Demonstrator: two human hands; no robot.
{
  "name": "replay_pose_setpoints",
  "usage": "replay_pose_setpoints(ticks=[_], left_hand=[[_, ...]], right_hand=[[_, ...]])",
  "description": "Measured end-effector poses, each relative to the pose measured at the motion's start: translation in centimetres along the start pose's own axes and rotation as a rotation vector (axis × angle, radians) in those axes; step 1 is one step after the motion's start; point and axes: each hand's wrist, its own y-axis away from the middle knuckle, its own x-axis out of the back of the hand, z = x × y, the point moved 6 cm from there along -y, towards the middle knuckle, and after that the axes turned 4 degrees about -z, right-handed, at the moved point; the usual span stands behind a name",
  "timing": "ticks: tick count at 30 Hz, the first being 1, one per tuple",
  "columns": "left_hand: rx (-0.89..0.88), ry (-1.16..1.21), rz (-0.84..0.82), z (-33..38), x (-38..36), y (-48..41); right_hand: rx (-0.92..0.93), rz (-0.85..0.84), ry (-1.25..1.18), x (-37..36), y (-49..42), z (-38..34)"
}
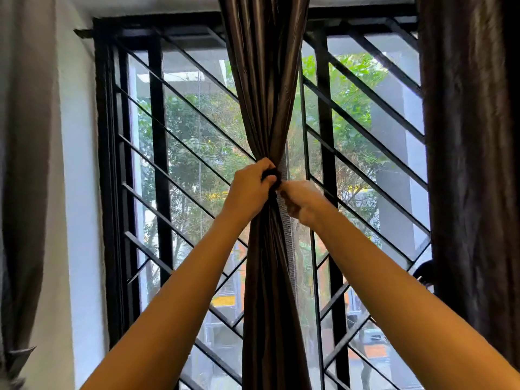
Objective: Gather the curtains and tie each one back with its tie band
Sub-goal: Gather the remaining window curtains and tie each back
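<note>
While both bare forearms were stretched up from the near edge, the centre curtain (264, 94) hung in front of the window grille (158, 136); dark brown, shiny fabric, bunched to a narrow waist at mid-height and spreading again above and below it; left hand (249, 190) was at that waist from the left, its grip clamped round the gathered centre curtain, fingers curled over the front; tie band (271, 173) showed as a dark loop at the waist, partly under the left fingers; right hand (302, 202) sat just right of the waist and a little lower, its grip closed with fingertips pinching the right side of the tie band; motion blur there, so finer finger detail could not be told; the two hands were almost touching at the band; right curtain (472, 164), darker brown, hung full-length at the right edge, well apart from the hands; a dark round object (425, 273) stuck out beside its left edge, too small to identify; left curtain (25, 164), greyish, hung at the left edge beside the white wall (76, 192); green trees (197, 130) showed far off through the glass behind the black diagonal bars.
</note>
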Motion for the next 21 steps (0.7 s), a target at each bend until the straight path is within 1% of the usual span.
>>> replay_pose_setpoints(ticks=[1, 3, 6, 8, 10, 13, 16, 18, 19, 21], left_hand=[[0.0, 0.0, -0.001, -0.2, -0.1, 0.1], [-0.004, 0.011, 0.008, -0.3, -0.2, 0.3], [-0.036, 0.055, 0.047, 0.3, -0.2, 0.8], [-0.022, 0.106, 0.084, 0.4, 0.0, 1.3], [0.004, 0.16, 0.116, 0.2, 0.2, 1.8], [0.023, 0.198, 0.166, 0.0, 0.6, 2.2], [0.05, 0.237, 0.224, -0.1, 1.1, 2.6], [0.064, 0.235, 0.25, -0.1, 1.3, 2.8], [0.067, 0.234, 0.249, -0.1, 1.3, 2.9], [0.07, 0.238, 0.23, -0.2, 0.9, 2.8]], right_hand=[[-0.086, -0.062, -0.071, -0.2, 0.0, -0.1], [-0.186, -0.15, -0.237, -0.6, -0.1, -0.5], [-0.302, -0.144, -0.481, -1.0, 0.6, -0.4], [-0.374, -0.123, -0.625, -1.2, 1.0, -0.1], [-0.407, -0.16, -0.755, -1.6, 1.1, -0.2], [-0.372, -0.263, -0.91, -2.3, 1.1, -1.0], [-0.29, -0.479, -0.948, -3.2, 1.4, -1.0], [-0.262, -0.7, -0.904, -3.5, 2.0, -0.9], [-0.244, -0.778, -0.855, -3.5, 2.3, -0.9], [-0.212, -0.826, -0.738, -3.4, 2.4, -1.1]])
